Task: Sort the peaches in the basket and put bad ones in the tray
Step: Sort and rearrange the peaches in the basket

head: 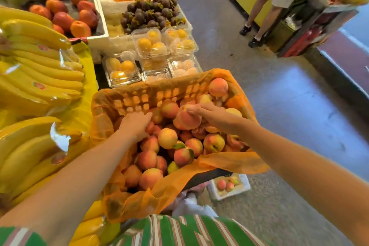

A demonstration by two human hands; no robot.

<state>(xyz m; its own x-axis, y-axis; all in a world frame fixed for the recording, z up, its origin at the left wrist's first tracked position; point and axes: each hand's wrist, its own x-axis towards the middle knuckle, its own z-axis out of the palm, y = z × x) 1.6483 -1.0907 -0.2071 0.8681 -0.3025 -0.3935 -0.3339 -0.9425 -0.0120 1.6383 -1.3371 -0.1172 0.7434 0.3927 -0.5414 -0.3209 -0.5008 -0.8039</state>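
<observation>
now the right hand (pixel 207 115) grips a peach (pixel 186 119) in the basket (pixel 139 94), the left hand (pixel 135 124) digs, fingers spread; next, check it, bad ones to the tray (pixel 244 182).

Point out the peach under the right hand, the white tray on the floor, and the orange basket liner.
Peach under the right hand (pixel 187 120): head view, on its pink front face.
White tray (pixel 246 183): head view, on its right rim.
Orange basket liner (pixel 223 163): head view, on the near fold draped over the edge.

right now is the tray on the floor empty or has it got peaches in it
Not empty: the white tray below the basket holds about three peaches.
</observation>
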